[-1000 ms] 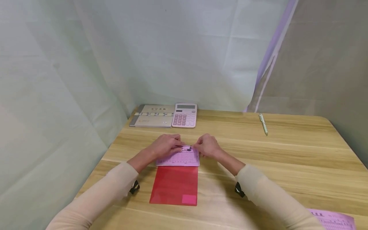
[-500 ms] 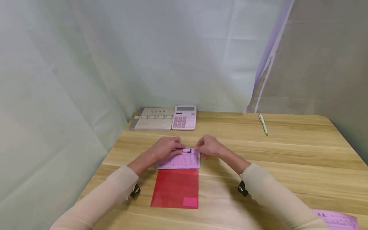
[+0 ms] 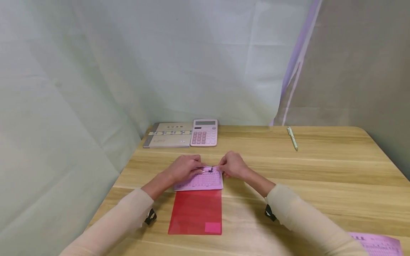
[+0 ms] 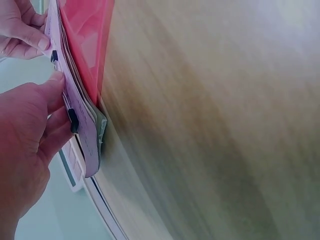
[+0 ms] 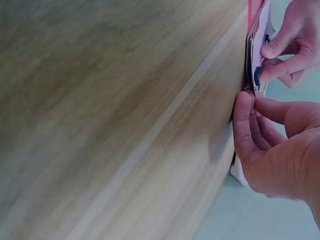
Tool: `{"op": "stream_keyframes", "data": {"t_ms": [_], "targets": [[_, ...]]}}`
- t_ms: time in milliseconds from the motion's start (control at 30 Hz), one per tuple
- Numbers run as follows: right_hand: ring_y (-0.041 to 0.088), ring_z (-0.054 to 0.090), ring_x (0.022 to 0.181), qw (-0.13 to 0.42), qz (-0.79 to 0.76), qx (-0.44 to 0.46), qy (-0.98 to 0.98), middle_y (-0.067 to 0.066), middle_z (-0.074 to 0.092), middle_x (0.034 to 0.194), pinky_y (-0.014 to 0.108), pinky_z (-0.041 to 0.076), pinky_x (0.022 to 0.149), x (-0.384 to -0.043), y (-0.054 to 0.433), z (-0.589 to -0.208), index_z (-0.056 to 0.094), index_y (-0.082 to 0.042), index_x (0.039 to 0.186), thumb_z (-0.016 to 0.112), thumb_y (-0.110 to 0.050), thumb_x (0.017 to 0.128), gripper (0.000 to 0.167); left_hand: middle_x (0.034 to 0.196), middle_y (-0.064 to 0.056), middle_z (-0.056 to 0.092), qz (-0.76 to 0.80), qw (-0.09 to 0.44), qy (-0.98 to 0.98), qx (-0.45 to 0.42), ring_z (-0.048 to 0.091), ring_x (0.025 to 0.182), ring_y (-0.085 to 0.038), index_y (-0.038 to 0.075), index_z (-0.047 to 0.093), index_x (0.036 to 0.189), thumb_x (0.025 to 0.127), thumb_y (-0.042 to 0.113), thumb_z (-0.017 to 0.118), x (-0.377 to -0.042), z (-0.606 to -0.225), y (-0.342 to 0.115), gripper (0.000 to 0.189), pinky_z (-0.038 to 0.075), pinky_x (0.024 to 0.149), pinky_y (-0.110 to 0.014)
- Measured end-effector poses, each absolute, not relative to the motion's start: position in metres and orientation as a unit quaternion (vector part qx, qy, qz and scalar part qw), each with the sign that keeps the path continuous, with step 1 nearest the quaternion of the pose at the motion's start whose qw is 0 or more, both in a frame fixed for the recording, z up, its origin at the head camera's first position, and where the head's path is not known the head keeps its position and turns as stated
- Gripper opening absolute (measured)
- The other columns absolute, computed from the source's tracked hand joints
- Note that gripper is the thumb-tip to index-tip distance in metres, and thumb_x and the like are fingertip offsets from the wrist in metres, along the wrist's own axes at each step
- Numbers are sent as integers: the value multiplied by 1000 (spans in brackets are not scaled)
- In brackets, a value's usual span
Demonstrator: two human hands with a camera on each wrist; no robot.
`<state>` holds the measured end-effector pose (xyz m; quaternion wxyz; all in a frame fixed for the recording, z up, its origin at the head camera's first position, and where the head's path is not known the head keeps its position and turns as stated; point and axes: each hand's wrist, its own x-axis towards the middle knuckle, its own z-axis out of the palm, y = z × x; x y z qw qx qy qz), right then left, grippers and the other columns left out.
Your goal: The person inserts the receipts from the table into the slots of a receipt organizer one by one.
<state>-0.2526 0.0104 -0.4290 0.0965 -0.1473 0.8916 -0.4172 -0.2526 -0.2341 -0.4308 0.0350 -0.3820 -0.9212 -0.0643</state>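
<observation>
A stack of pink printed sheets point(image 3: 206, 181) lies over the upper end of a red translucent folder sheet point(image 3: 194, 211), which has a pink label at its lower right. Along the top edge runs a thin metal paper fastener point(image 3: 207, 171) with black sliders point(image 4: 73, 120). My left hand point(image 3: 185, 168) grips the top edge at the fastener, thumb on the near side and fingers behind. At the top right corner, my right hand point(image 3: 234, 164) pinches the stack's edge between thumb and fingers. In the left wrist view, layered sheet edges point(image 4: 82, 95) curve slightly apart.
Behind the hands lie a grey-beige booklet point(image 3: 169, 138) and a pink calculator point(image 3: 205, 133), side by side. A light green pen point(image 3: 293, 138) rests at the back right. Another pink printed sheet point(image 3: 379, 245) lies at the front right, partly behind the right sleeve.
The head view has shifted slightly, so the tabletop things appear a little lower. Both hands stay at the stack's top edge, the right one still pinching the corner.
</observation>
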Motion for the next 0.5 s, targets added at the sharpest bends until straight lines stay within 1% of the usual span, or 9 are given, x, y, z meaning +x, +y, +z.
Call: {"op": "stream_keyframes", "data": {"t_ms": [200,500], "targets": [[14,64,48,95,-416,-146,893,5,70,61,24,52,48,-253,9,-427,82,-1,85,80,-4,94,10,92,6,59,-67,46,-918,-388,53,78,-12,13,80,127,101,24,75,-252,-431,-235,28,46,74,-31],[14,63,49,102,-419,-153,889,5,70,62,25,53,49,-253,11,-428,82,0,86,80,-5,95,11,92,7,57,-63,35,-922,-380,52,80,-11,15,78,131,102,26,74,-252,-432,-235,31,45,75,-30]]}}
